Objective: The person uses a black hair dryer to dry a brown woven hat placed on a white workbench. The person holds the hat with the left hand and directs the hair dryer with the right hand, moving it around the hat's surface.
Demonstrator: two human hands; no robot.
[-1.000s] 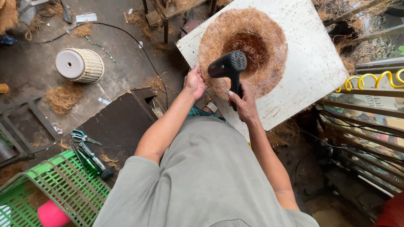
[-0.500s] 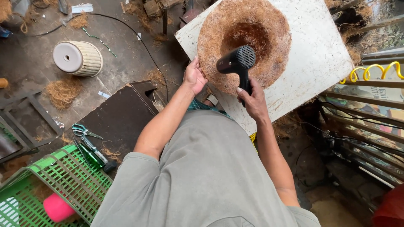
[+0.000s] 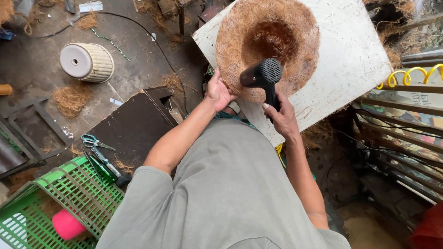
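On the white tabletop [image 3: 350, 60], one coir bowl [image 3: 267, 44] lies under one black hair dryer [image 3: 263, 76] gripped by the right hand [image 3: 282, 117], while the left hand [image 3: 218, 92] clasps the bowl's rim.

Soft, even daylight, faint shadows, sharp focus, slight wide-angle edge distortion.

- A small white paper label [image 3: 90, 6] lies flat on the floor at the top left, rectangular, with dark print too small to make out.
- A faded printed sign or poster [image 3: 406, 99] sits at the right edge behind the wooden slats, in pale green, cream and reddish tones, mostly hidden.
- No screens are in view.
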